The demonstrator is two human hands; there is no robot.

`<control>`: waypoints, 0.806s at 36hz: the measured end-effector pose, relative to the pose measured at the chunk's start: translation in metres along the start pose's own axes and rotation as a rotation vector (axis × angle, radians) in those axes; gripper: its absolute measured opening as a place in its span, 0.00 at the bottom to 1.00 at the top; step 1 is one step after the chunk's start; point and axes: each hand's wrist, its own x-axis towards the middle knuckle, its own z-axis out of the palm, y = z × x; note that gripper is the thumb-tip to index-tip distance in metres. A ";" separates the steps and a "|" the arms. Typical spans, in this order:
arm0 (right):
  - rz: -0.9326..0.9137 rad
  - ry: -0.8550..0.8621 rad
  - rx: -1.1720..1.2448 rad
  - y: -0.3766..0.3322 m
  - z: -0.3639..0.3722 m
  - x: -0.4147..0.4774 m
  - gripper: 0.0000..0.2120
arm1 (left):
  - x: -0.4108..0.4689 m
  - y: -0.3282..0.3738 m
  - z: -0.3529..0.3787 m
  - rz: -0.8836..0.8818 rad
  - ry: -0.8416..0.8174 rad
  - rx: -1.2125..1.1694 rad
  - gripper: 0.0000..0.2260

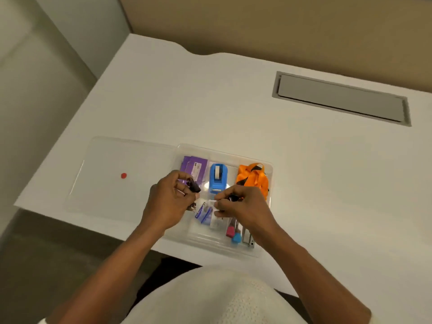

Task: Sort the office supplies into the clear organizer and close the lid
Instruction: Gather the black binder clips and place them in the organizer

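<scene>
Head cam, looking down at a white desk with the clear organizer sitting near the front edge. Its lid is flipped open flat to the left, and there's a little red dot on it.

Back row of compartments: purple packets on the left, a blue tape dispenser in the middle, an orange lanyard bunched up on the right. Front row has a small blue-labelled packet plus something pink and something blue next to a metal piece, can't tell exactly what those are.

Both hands are over the middle of the organizer. The left hand has its fingers curled around a dark binder clip, thumb and fingertips pinching it. The right hand is pinching another small dark clip between thumb and forefinger, other fingers tucked in close. The hands are near each other but not touching

There's a grey cable hatch set into the desk top right
</scene>
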 end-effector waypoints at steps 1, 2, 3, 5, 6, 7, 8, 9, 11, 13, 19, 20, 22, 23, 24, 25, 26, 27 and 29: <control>0.009 -0.006 -0.021 -0.001 0.013 0.003 0.02 | -0.001 -0.007 -0.005 -0.012 0.013 0.038 0.16; 0.019 -0.006 -0.040 -0.001 0.025 0.007 0.02 | -0.003 -0.013 -0.009 -0.025 0.022 0.072 0.16; 0.026 -0.009 -0.047 -0.002 0.037 0.010 0.02 | -0.003 -0.020 -0.013 -0.036 0.029 0.105 0.16; 0.032 -0.025 -0.042 -0.003 0.057 0.016 0.02 | -0.004 -0.030 -0.020 -0.051 0.040 0.148 0.15; 0.035 -0.026 -0.052 -0.003 0.065 0.018 0.02 | -0.004 -0.035 -0.023 -0.055 0.041 0.157 0.15; 0.035 -0.018 -0.074 -0.003 0.072 0.020 0.03 | -0.004 -0.039 -0.025 -0.057 0.040 0.166 0.15; 0.030 -0.006 -0.101 -0.003 0.079 0.022 0.04 | -0.004 -0.042 -0.027 -0.058 0.035 0.177 0.15; 0.022 0.006 -0.127 -0.003 0.085 0.023 0.05 | -0.004 -0.044 -0.028 -0.057 0.027 0.188 0.16; 0.018 0.022 -0.163 -0.003 0.094 0.025 0.05 | -0.004 -0.047 -0.030 -0.044 0.008 0.221 0.17; 0.034 0.027 -0.186 -0.004 0.100 0.025 0.06 | -0.004 -0.049 -0.032 -0.015 -0.009 0.281 0.18; 0.049 0.040 -0.304 -0.003 0.113 0.023 0.15 | -0.001 -0.052 -0.032 0.069 -0.048 0.422 0.17; 0.042 0.049 -0.324 -0.003 0.115 0.023 0.14 | 0.000 -0.052 -0.032 0.078 -0.055 0.437 0.17; 0.029 0.067 -0.343 -0.003 0.118 0.022 0.13 | 0.002 -0.053 -0.031 0.102 -0.062 0.462 0.16; 0.025 0.074 -0.350 -0.003 0.119 0.021 0.13 | 0.003 -0.052 -0.030 0.115 -0.065 0.478 0.15; 0.021 0.080 -0.360 -0.002 0.121 0.020 0.13 | 0.003 -0.052 -0.029 0.128 -0.070 0.497 0.14; 0.012 0.086 -0.377 -0.002 0.121 0.020 0.13 | 0.004 -0.052 -0.028 0.139 -0.078 0.515 0.14; -0.002 0.091 -0.401 -0.001 0.122 0.020 0.13 | 0.004 -0.052 -0.027 0.151 -0.087 0.527 0.13; -0.017 0.097 -0.425 0.000 0.123 0.020 0.13 | 0.004 -0.052 -0.027 0.160 -0.098 0.539 0.13; -0.038 0.101 -0.460 0.001 0.125 0.019 0.13 | 0.005 -0.051 -0.028 0.183 -0.119 0.566 0.12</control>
